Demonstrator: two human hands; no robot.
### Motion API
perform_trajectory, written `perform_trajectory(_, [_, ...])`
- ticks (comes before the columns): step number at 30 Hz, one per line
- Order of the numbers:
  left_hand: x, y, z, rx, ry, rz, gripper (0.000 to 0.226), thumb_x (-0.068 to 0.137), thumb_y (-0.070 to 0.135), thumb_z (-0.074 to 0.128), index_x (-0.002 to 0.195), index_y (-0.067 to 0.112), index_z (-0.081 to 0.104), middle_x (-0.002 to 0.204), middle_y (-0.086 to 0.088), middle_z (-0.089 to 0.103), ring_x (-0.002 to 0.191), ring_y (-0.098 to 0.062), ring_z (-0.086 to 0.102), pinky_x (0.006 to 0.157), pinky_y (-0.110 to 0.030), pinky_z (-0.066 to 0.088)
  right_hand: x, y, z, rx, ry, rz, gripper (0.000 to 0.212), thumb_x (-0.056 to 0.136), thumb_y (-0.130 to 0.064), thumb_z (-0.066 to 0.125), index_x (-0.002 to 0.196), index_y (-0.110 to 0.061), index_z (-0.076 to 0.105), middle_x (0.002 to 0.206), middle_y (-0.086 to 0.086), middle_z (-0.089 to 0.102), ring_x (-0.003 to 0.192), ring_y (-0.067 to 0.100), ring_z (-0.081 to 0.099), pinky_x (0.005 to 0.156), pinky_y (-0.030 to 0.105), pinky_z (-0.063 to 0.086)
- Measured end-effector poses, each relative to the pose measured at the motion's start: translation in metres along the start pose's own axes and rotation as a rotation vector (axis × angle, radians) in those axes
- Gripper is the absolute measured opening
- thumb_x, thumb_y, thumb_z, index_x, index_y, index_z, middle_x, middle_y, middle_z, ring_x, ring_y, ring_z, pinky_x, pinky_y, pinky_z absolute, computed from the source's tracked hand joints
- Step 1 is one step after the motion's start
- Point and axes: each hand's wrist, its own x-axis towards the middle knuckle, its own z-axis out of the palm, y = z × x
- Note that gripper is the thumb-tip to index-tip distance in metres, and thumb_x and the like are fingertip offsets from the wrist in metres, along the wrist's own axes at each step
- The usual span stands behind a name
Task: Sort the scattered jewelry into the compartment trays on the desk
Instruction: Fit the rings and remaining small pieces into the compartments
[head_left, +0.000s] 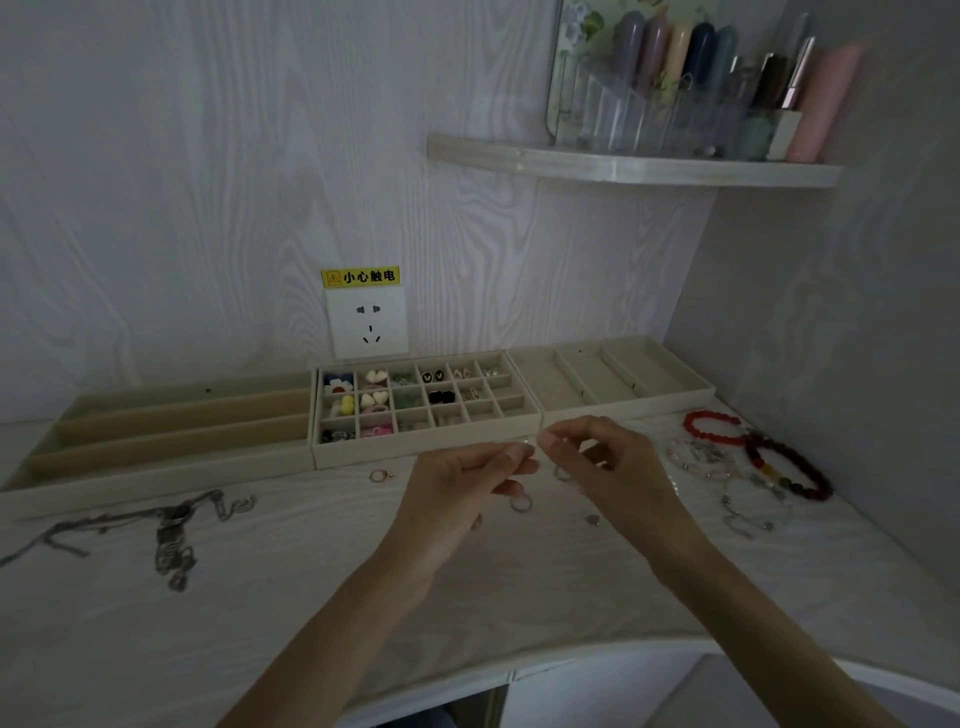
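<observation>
Three beige trays line the back of the desk: a long-slot tray (156, 431) at left, a small-grid tray (423, 451) in the middle holding several earrings and charms, and a three-slot tray (618, 382) at right. My left hand (462, 499) and my right hand (608, 467) meet just in front of the grid tray, fingertips pinching a tiny silver piece (525, 442) between them. Loose rings lie on the desk: a gold ring (380, 475) to the left and a silver ring (520, 502) under my hands.
Silver necklace chains (171, 525) sprawl at the left. Red bead bracelets (711, 427), a dark bead bracelet (789, 470) and pale bracelets (727, 467) lie at right. A wall socket (368, 325) sits behind the trays; a corner shelf (634, 166) holds cosmetics above.
</observation>
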Motion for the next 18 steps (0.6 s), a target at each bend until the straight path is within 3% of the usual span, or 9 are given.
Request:
perform_trajectory(3, [0.002, -0.004, -0.001, 0.042, -0.001, 0.122, 0.012, 0.088, 0.02, 0.062, 0.088, 0.024, 0.072, 0.076, 0.011, 0.073, 0.063, 0.003, 0.065, 0.052, -0.005, 0.042, 0.004, 0.003, 0.003, -0.145, 0.008, -0.124, 0.005, 0.078, -0.029, 0.071, 0.078, -0.033, 0.069, 0.082, -0.007, 0.059, 0.064, 0.005, 0.049, 0.059, 0.009, 0.041])
perform_trajectory(7, [0.014, -0.016, -0.01, 0.373, 0.031, 0.296, 0.012, 0.088, 0.032, 0.06, 0.092, 0.036, 0.071, 0.082, 0.02, 0.071, 0.077, 0.003, 0.063, 0.073, -0.017, 0.05, 0.013, 0.001, 0.003, -0.265, 0.007, -0.201, 0.009, 0.077, -0.032, 0.071, 0.076, -0.041, 0.067, 0.078, -0.01, 0.059, 0.062, 0.005, 0.048, 0.059, 0.01, 0.04])
perform_trajectory(12, [0.029, -0.013, -0.02, 0.75, 0.103, 0.398, 0.018, 0.09, 0.043, 0.054, 0.101, 0.04, 0.069, 0.084, 0.026, 0.064, 0.076, 0.009, 0.057, 0.062, -0.008, 0.039, 0.038, -0.003, 0.007, -0.352, -0.048, -0.229, 0.007, 0.076, -0.034, 0.073, 0.076, -0.04, 0.068, 0.077, -0.007, 0.062, 0.062, 0.004, 0.049, 0.059, 0.014, 0.04])
perform_trajectory(18, [0.054, -0.019, -0.048, 0.918, 0.249, 0.494, 0.016, 0.087, 0.037, 0.062, 0.101, 0.037, 0.071, 0.087, 0.021, 0.063, 0.082, 0.0, 0.053, 0.065, -0.022, 0.046, 0.098, 0.0, 0.01, -0.462, -0.032, -0.273, 0.009, 0.079, -0.033, 0.072, 0.084, -0.025, 0.073, 0.068, -0.008, 0.05, 0.058, 0.003, 0.043, 0.057, 0.018, 0.033])
